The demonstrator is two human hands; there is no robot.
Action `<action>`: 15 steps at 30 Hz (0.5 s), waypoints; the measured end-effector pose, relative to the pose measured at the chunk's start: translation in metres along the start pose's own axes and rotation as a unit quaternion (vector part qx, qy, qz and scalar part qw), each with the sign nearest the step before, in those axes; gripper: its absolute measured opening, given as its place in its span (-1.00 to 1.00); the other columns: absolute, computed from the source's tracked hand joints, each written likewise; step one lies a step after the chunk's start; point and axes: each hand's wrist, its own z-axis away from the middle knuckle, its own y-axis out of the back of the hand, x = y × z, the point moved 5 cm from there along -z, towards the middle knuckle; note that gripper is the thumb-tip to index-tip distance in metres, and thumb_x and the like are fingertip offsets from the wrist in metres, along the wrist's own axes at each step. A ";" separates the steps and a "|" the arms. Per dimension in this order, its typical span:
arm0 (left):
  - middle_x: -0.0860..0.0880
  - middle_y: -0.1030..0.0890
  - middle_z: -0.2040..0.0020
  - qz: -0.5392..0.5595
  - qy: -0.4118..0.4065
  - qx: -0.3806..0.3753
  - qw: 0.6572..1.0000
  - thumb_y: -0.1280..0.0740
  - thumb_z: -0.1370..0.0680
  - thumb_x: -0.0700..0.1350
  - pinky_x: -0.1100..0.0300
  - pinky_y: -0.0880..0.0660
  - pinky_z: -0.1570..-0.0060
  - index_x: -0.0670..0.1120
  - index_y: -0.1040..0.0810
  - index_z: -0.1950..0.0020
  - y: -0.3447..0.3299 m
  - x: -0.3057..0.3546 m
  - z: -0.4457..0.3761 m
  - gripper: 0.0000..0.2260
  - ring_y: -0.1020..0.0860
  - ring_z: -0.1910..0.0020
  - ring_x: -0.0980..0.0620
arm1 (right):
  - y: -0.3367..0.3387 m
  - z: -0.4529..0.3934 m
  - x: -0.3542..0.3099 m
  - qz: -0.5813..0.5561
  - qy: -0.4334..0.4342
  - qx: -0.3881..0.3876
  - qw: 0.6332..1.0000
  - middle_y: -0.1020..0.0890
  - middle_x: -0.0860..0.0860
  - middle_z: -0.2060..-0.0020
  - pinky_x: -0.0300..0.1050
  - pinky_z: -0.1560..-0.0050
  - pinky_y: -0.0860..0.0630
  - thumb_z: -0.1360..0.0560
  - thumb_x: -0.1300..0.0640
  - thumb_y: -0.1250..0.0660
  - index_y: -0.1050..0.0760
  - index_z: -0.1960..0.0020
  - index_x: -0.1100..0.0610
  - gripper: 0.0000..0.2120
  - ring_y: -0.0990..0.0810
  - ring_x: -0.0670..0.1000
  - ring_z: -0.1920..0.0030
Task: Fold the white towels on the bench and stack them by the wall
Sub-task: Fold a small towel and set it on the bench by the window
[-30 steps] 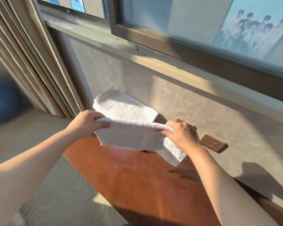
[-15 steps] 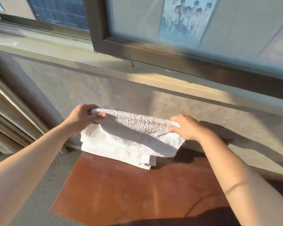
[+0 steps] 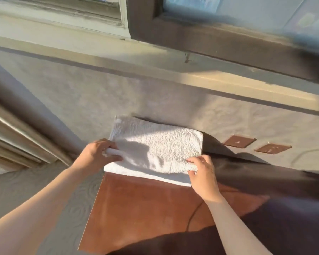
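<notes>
left grip [image 3: 98, 156]: fingers curled round the left edge of the folded white towel [image 3: 155, 150]
right grip [image 3: 203, 172]: pinching the towel's near right corner
towel: between both grips, on the towel stack at the desk [image 3: 145, 208] end, against the wall [image 3: 81, 100]

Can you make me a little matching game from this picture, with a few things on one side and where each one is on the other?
Things:
1. left hand
2. right hand
3. folded towel
4. two brown plates

Places:
A. on the wall, right of the towel
B. gripping the towel's left edge
C. on the bench end, against the wall
D. pinching the towel's near right corner

Pairs: 1-B, 2-D, 3-C, 4-A
</notes>
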 end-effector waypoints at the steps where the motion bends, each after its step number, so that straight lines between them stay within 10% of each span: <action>1: 0.19 -0.65 0.07 0.004 0.003 0.007 1.000 -0.53 -0.24 0.27 0.48 -0.37 0.10 0.19 -0.61 0.10 -0.004 -0.003 0.003 -0.68 -0.53 0.09 0.38 | -0.007 0.004 0.005 -0.010 -0.018 -0.007 1.000 -0.49 0.05 -0.20 -0.08 -0.40 -0.35 -0.48 0.39 -0.37 -0.57 -0.24 0.08 -0.61 -0.43 0.07 -0.33; 6: 0.13 -0.67 0.01 -0.100 -0.078 0.041 0.991 -0.26 -0.51 0.40 0.05 -0.50 -0.05 0.09 -0.69 0.06 0.000 0.026 -0.006 -0.57 -0.59 0.00 0.07 | -0.003 0.000 -0.002 0.043 -0.013 -0.002 0.999 -0.49 -0.03 -0.17 0.05 -0.31 -0.39 -0.38 0.33 -0.38 -0.55 -0.20 0.06 -0.59 -0.41 0.07 -0.34; 10: 0.04 -0.63 -0.27 -0.140 -0.128 0.053 0.980 -0.19 -0.60 0.19 0.00 -0.41 -0.23 0.09 -0.69 -0.16 -0.021 0.073 -0.024 -0.66 -0.54 -0.27 -0.08 | -0.010 -0.023 -0.042 0.090 0.068 0.001 0.994 -0.38 -0.04 -0.45 0.27 -0.53 -0.05 -0.38 0.09 -0.31 -0.49 -0.34 0.01 -0.49 -0.15 0.11 -0.57; 15: -0.01 0.04 -0.67 -0.252 -0.077 -0.090 0.960 -0.01 -0.70 0.04 0.03 0.22 -0.59 0.06 -0.03 -0.67 -0.108 0.083 -0.054 -0.48 0.13 -0.65 -0.03 | -0.065 -0.069 -0.068 0.108 0.061 -0.049 0.991 -0.04 -0.04 -0.63 0.23 -0.58 0.16 -0.66 -0.03 -0.12 -0.03 -0.64 -0.06 -0.41 0.07 0.08 -0.63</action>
